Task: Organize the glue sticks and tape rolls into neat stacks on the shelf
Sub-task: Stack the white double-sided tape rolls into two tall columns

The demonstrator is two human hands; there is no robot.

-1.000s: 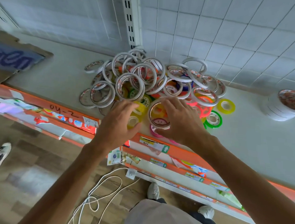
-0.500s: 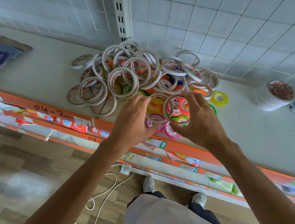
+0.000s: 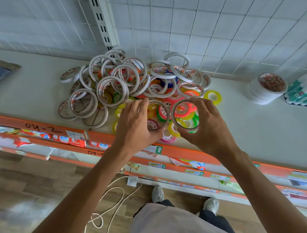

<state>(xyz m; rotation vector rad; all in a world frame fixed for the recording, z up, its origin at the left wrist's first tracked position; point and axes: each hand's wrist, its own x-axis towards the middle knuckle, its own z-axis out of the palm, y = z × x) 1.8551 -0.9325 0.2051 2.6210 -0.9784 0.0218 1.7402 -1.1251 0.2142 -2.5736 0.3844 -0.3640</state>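
Two thin white tape rings are held just above the front edge of the shelf (image 3: 254, 131), over a scatter of small coloured tape rolls (image 3: 173, 129). The right hand (image 3: 212, 129) grips one ring (image 3: 185, 115), thumb curled under its near rim and fingers curved over its far and right side; the ring's open face tilts up toward the camera, so the neon rolls show through its hole. The left hand (image 3: 134, 126) holds the second ring (image 3: 156, 116) just beside the first, its fingers bent over the ring's left rim, with the opening likewise facing up. Whether the two rings touch cannot be told. Behind them, a loose pile of white tape rings (image 3: 115, 86) lies tangled at all angles against the tiled back wall (image 3: 205, 30). Far right, a neat stack of white tape rolls (image 3: 266, 89) lies flat beside a pack of glue sticks (image 3: 303, 93).
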